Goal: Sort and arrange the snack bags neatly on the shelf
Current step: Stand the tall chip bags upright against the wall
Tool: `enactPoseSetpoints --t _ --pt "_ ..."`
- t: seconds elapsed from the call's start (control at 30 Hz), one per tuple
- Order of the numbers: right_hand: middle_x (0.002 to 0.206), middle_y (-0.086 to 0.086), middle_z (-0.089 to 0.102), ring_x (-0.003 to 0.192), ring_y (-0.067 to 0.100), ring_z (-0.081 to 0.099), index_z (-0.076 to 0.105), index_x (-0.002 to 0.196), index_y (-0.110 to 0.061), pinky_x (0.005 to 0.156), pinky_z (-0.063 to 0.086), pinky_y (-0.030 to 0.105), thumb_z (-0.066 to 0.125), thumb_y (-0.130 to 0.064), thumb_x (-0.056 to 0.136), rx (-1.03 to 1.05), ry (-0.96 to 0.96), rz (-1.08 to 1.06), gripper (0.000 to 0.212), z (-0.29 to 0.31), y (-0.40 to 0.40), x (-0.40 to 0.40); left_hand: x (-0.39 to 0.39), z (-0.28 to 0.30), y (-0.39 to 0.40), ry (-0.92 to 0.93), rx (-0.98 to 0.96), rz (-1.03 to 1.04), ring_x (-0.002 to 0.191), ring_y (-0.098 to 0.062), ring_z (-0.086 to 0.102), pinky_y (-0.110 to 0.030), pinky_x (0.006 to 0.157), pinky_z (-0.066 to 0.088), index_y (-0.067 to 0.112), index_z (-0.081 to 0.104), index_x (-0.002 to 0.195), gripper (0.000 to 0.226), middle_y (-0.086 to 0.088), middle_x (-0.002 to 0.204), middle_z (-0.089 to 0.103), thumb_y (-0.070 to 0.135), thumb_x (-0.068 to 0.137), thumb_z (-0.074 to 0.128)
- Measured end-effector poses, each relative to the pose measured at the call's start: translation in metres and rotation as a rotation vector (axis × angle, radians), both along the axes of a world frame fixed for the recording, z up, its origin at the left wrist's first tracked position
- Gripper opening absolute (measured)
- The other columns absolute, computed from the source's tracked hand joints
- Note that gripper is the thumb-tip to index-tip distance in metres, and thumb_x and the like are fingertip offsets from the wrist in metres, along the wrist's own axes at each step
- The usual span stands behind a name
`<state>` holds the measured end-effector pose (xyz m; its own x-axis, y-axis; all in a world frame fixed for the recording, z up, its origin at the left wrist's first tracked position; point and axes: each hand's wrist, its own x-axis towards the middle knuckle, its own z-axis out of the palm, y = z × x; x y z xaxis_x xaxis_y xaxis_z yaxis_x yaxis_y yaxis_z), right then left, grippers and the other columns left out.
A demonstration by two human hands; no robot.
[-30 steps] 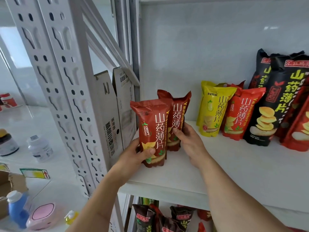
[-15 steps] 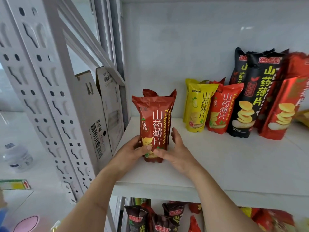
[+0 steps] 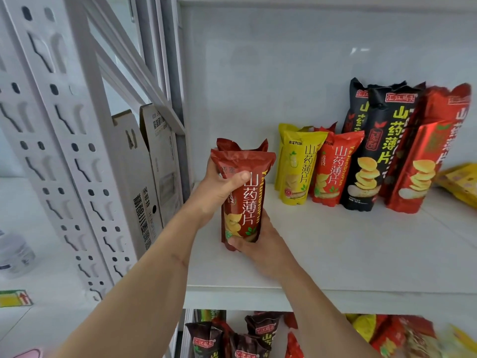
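Observation:
Two dark red snack bags (image 3: 247, 200) stand one behind the other at the left of the white shelf (image 3: 348, 254). My left hand (image 3: 219, 192) grips the upper left side of the front bag, thumb across its face. My right hand (image 3: 260, 241) holds the bottom of the bags, fingers curled under the lower edge. Further right a row stands against the back wall: a yellow bag (image 3: 296, 166), a red bag (image 3: 333, 169), tall black bags (image 3: 379, 151) and tall red bags (image 3: 426, 164).
Folded cardboard (image 3: 152, 174) leans against the perforated shelf upright (image 3: 59, 140) at the left. More yellow bags (image 3: 459, 182) lie at the far right of the shelf. The shelf below holds several mixed bags (image 3: 258, 337). A white bottle (image 3: 15, 251) stands on the floor at left.
My left hand moved from the front bag's lower side up to its top. My right hand shifted to the bags' bottom edge. The two bags now line up one behind the other.

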<state>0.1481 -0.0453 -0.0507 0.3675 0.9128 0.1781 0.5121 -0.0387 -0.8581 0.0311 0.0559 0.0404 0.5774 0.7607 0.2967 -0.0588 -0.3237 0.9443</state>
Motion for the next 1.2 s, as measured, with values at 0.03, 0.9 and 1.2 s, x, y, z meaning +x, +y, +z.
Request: enactPoseSetpoints --t 0.03,0.9,1.2 --pt "0.130 -0.019 0.058 0.118 0.010 0.058 0.024 0.142 -0.050 0.101 0.050 0.042 0.074 -0.067 0.058 -0.003 0.008 -0.004 0.099 -0.001 0.001 0.001 0.002 -0.001 0.001 0.007 -0.004 -0.008 0.115 -0.007 0.063 -0.026 0.091 0.050 0.035 0.030 0.146 0.132 0.009 0.130 0.062 0.083 0.033 0.081" --pt "0.125 -0.009 0.062 0.108 0.019 0.063 0.022 0.138 -0.044 0.092 0.054 0.043 0.065 -0.075 0.058 -0.049 -0.041 -0.122 0.096 -0.004 0.083 0.081 0.101 -0.021 0.074 -0.089 -0.076 0.019 0.113 -0.012 0.067 -0.037 0.095 0.056 0.038 0.026 0.151 0.119 0.008 0.136 0.058 0.057 0.050 0.086" --pt "0.121 -0.005 0.065 0.103 0.019 0.065 0.030 0.138 -0.035 0.089 0.055 0.040 0.060 -0.072 0.058 -0.027 -0.033 -0.151 0.093 -0.001 0.122 0.097 0.125 -0.024 0.111 -0.093 -0.080 0.051 0.111 -0.008 0.066 -0.031 0.090 0.057 0.037 0.023 0.154 0.121 0.009 0.136 0.057 0.058 0.051 0.084"
